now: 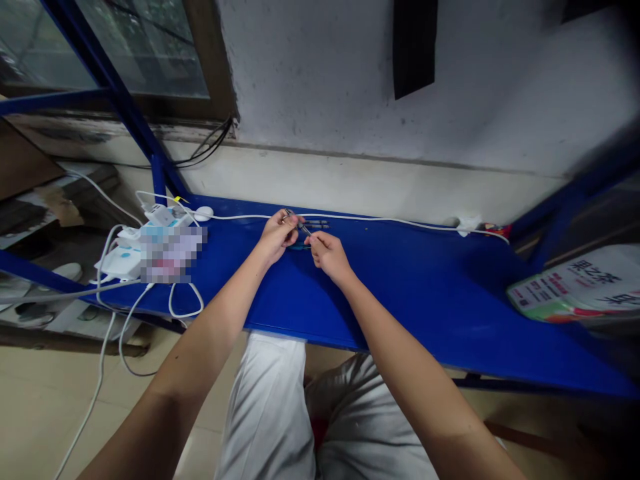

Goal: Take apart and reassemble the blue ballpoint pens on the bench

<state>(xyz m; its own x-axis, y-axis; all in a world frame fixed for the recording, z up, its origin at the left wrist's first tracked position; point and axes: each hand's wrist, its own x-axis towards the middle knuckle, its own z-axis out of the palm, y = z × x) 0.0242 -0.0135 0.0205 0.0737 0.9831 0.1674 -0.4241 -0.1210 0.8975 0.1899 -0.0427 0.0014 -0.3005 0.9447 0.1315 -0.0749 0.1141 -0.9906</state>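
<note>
In the head view, the left hand and right hand are both pinching a slender pen-like object, which is bridging them over the blue counter. Dark pen-like sticks are lying just beyond, and a white cable is running along the back edge.

fingers partly hide a slim item, too small to identify; the package at right is cut off; a patch at left is pixelated.
</note>
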